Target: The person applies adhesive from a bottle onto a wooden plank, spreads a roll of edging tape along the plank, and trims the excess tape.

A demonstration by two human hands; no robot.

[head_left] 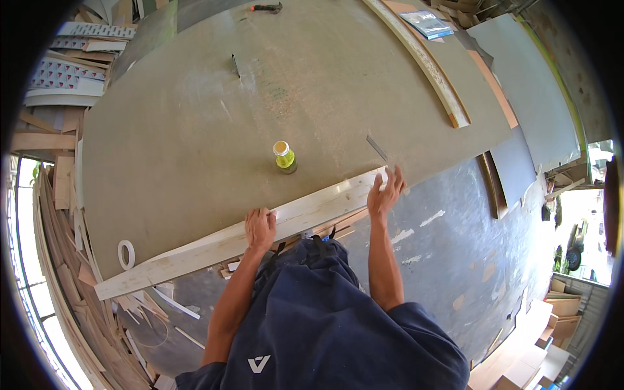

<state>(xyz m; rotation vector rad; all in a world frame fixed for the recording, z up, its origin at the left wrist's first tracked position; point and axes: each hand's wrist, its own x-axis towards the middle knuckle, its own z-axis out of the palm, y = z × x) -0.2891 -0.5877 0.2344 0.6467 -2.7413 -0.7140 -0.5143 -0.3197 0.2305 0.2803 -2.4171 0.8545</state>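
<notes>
A long pale wooden board (312, 207) lies along the near edge of the workbench (188, 143), slanting from lower left to upper right. My left hand (260, 229) is closed over the board near its middle, fingers curled across the top. At the board's right end is my right hand (385, 193), with fingers stretched and apart; the thumb side is close to the wood, and contact there is hard to make out. Beyond the board stands a yellow-green bottle (285, 158). A thin dark flat strip (376, 148) lies just past my right hand.
A white ring-shaped roll (126, 255) rests by the board's left end. Farther off are a hammer (266, 8), a small dark strip (235, 66), a long worn strip of wood (426, 62) and a blue-white packet (426, 24). Offcuts (65, 188) crowd the left side.
</notes>
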